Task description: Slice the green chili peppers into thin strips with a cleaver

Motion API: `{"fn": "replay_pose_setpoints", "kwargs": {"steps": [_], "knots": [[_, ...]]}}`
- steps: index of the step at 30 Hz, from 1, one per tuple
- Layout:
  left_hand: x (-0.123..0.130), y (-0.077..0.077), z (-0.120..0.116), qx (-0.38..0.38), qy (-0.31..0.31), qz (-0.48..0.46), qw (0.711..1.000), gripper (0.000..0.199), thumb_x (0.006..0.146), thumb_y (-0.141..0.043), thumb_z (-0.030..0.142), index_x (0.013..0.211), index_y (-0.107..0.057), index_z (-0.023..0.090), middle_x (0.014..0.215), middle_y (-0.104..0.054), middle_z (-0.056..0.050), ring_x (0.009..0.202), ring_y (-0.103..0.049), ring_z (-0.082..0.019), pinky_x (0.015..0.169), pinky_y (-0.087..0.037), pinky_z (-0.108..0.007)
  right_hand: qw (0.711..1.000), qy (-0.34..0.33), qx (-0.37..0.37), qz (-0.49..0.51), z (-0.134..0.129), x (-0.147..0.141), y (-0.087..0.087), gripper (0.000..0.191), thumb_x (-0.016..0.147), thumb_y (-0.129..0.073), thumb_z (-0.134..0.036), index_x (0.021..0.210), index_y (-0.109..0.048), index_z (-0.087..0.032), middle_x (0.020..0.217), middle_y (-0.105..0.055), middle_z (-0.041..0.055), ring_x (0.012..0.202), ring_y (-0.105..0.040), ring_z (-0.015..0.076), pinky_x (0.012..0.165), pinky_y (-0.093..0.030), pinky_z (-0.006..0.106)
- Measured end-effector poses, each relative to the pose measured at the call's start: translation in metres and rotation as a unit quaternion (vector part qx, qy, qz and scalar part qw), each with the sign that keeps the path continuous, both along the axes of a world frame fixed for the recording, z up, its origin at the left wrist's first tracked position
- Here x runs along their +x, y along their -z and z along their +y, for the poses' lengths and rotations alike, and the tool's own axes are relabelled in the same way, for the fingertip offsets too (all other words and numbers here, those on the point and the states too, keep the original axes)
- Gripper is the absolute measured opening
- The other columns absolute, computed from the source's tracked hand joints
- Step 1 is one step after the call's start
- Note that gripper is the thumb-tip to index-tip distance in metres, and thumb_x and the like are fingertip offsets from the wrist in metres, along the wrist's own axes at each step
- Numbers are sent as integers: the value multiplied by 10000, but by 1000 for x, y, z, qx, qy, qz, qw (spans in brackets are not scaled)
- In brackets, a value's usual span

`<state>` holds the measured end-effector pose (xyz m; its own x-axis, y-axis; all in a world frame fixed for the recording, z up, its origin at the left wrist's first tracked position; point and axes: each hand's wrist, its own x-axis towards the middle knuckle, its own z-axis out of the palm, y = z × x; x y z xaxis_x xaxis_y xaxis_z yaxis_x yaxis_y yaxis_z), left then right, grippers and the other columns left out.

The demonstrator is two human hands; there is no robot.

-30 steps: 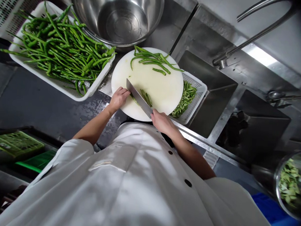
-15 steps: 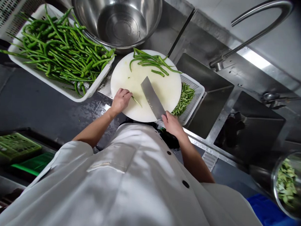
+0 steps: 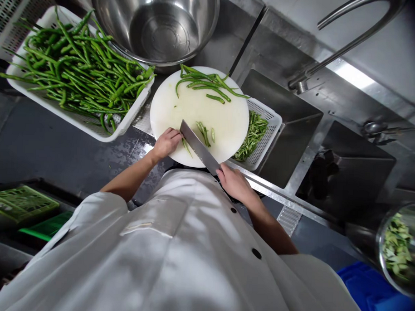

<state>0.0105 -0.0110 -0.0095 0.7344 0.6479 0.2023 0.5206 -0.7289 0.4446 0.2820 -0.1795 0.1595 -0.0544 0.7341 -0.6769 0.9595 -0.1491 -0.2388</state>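
On the left side of the round white cutting board (image 3: 225, 124), my left hand (image 3: 167, 142) has its fingers curled down on a green chili pepper (image 3: 186, 148). My right hand (image 3: 232, 179) grips the handle of a cleaver (image 3: 200, 148), whose blade slants across the board with its far end close to my left fingertips. Just beyond the blade lie cut chili pieces (image 3: 204, 133). Several whole green chilies (image 3: 210, 83) rest at the board's far edge. Cut chilies (image 3: 252, 136) fill part of a white perforated basket (image 3: 268, 130) right of the board.
A white basket (image 3: 123, 130) heaped with long green chilies stands at the left. Behind the board is a large steel bowl (image 3: 166, 31). Sinks (image 3: 283, 131) and a curved faucet (image 3: 354, 47) lie to the right. Another bowl (image 3: 383, 252) holds pale green pieces.
The cleaver has moved left and nearer to my left hand. Cut chili pieces now show beyond the blade, where the cleaver was. My left hand has stayed nearly in place.
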Motion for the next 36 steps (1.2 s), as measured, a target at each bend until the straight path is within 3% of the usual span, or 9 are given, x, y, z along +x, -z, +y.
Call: {"fn": "replay_pose_setpoints", "kwargs": {"steps": [5,13,18,22,26,30,33,36], "knots": [[2,-3,-3,-20,-6,5,1000,362,1081,-355,248,1075,-717,223,1080,-723,-129,960,-620,-259,928,-544,-462,998,40,-14,51,2,-4,1,263,1120,-366,-309,1161,-606,-212,974,-742,103,912,-674,281,730,-384,313],[2,-3,-3,-42,6,-2,999,369,1097,-337,267,1033,-699,230,1033,-700,-115,936,-612,-247,940,-534,-456,983,128,-46,124,6,-13,4,233,1093,-396,-340,1127,-588,-214,858,-720,64,732,-659,232,710,-437,308],[2,0,-1,-41,18,7,999,376,1096,-330,255,1021,-698,228,1012,-701,-110,940,-626,-250,943,-544,-476,964,206,-34,164,19,-43,40,281,1104,-349,-376,1177,-574,-225,754,-684,34,628,-654,227,676,-504,331],[3,-1,-3,-36,21,15,999,336,1081,-372,235,993,-696,218,988,-698,-109,939,-624,-253,932,-547,-462,938,282,-5,201,50,-70,75,346,1119,-303,-434,1241,-552,-227,694,-643,15,501,-608,204,596,-531,344],[7,-6,3,-58,-10,10,998,295,1027,-419,180,949,-703,204,933,-691,-107,922,-629,-260,898,-552,-458,918,331,33,214,72,-66,80,377,1123,-329,-518,1260,-547,-243,695,-619,-4,492,-589,181,555,-517,320],[2,-14,49,-93,-107,-50,989,276,1001,-449,189,1111,-701,208,1042,-709,-89,972,-652,-245,883,-561,-427,932,320,79,154,46,-37,52,403,1126,-289,-485,1278,-565,-233,765,-662,37,583,-637,219,636,-526,343],[-3,-23,110,-69,-179,-87,978,277,1036,-483,280,1249,-651,227,1129,-696,-91,1037,-651,-252,923,-548,-429,967,220,84,101,8,-26,33,325,1110,-356,-405,1197,-613,-227,834,-703,74,759,-683,265,747,-500,348],[7,-38,165,-35,-165,-93,981,228,1034,-560,362,1209,-653,249,1134,-675,-102,1111,-630,-286,982,-519,-470,985,125,64,97,-15,-32,32,251,1095,-420,-374,1106,-635,-244,887,-720,70,865,-683,266,791,-457,323]]}}
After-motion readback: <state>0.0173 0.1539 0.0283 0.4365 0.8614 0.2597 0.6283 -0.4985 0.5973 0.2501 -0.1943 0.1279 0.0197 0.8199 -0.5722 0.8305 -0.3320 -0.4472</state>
